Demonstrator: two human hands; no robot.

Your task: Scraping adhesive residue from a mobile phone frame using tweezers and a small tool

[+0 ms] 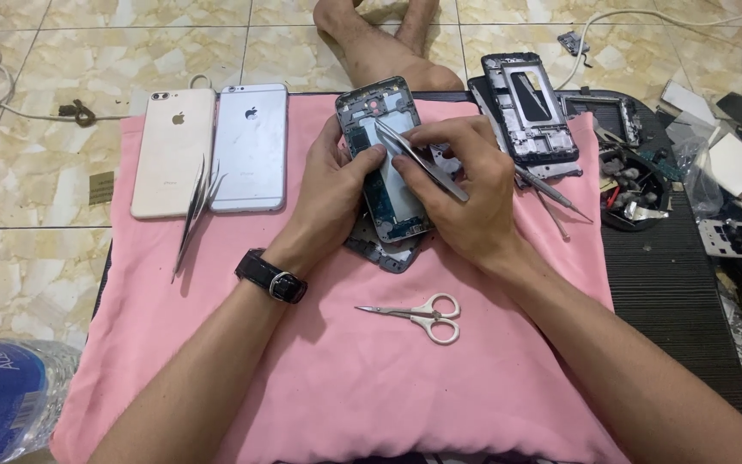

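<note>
We note the left hand (337, 185) clasping an opened phone (386, 163) – our right hand (465, 189) pinching tweezers (418, 159) – above the pink cushion (345, 378).

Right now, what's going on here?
A person sits on a tiled floor working over a pink cushion. The left hand steadies an opened phone with its back off, and the right hand holds metal tweezers, tips at the phone's upper part. Two intact phones lie back-up at the left with a second pair of tweezers across them. Small scissors lie nearer the person. A stripped phone frame and loose parts sit to the right.
</note>
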